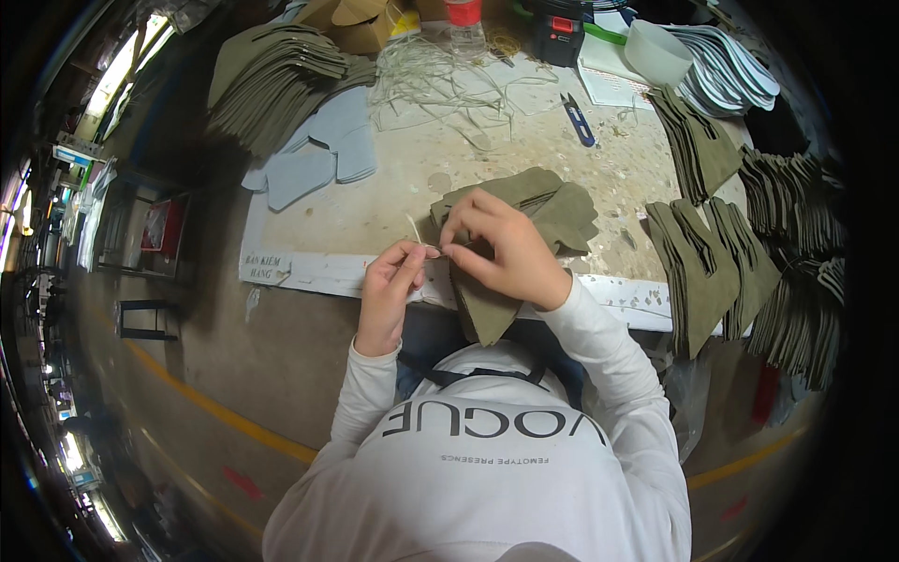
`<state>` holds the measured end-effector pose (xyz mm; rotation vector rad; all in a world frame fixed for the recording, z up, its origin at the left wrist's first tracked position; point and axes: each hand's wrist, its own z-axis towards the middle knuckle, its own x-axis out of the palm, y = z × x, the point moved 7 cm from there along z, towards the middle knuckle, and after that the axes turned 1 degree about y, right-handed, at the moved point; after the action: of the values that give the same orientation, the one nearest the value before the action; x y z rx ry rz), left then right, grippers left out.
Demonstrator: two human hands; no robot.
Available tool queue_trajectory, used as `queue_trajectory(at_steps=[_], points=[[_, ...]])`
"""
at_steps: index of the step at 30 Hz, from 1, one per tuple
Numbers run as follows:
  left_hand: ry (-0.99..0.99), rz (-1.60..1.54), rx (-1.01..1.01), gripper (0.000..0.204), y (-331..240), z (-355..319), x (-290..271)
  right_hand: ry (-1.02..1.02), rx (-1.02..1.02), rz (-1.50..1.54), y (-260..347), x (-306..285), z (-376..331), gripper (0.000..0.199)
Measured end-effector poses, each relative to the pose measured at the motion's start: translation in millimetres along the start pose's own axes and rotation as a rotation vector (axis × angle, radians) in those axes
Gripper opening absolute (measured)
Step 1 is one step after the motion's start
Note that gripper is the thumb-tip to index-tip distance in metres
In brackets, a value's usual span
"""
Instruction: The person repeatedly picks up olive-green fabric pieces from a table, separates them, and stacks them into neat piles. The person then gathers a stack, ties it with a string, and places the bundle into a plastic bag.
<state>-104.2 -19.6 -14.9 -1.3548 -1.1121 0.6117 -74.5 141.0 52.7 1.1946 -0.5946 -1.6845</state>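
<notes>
Over the front edge of the worktable, my two hands meet fingertip to fingertip. My left hand [391,288] is closed in a pinch, and a thin pale string [415,228] sticks up from its fingers. Thumb and forefinger of my right hand [510,251] are pressed together right beside it; what lies between them is too small to make out. Beneath my right hand lies a bundle of olive-green cut fabric pieces [571,220], partly covered by the hand, with one pointed end hanging over the table edge toward me.
On the worktable [403,159] lie a tangle of pale strings [440,80], blue thread snips [578,122] and light-blue pieces [304,173]. Olive stacks [281,75] rest at far left; more bundles [693,272] overhang the right edge. A white bowl [658,51] stands far right.
</notes>
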Motion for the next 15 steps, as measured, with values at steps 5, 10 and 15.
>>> queue_trajectory(at_steps=[5,10,15], points=[[0.004,-0.060,-0.084,0.017,1.6,-3.4,-1.7,-0.025,-0.087,-0.235,11.3,5.2,-7.7,0.024],[0.213,-0.381,-0.484,0.017,21.3,-4.8,7.9,-0.060,-0.110,-0.390,22.5,7.2,-7.8,0.023],[0.246,0.094,-0.221,0.018,5.7,9.2,-1.4,-0.027,-0.103,-0.286,14.9,5.5,-0.9,0.010]])
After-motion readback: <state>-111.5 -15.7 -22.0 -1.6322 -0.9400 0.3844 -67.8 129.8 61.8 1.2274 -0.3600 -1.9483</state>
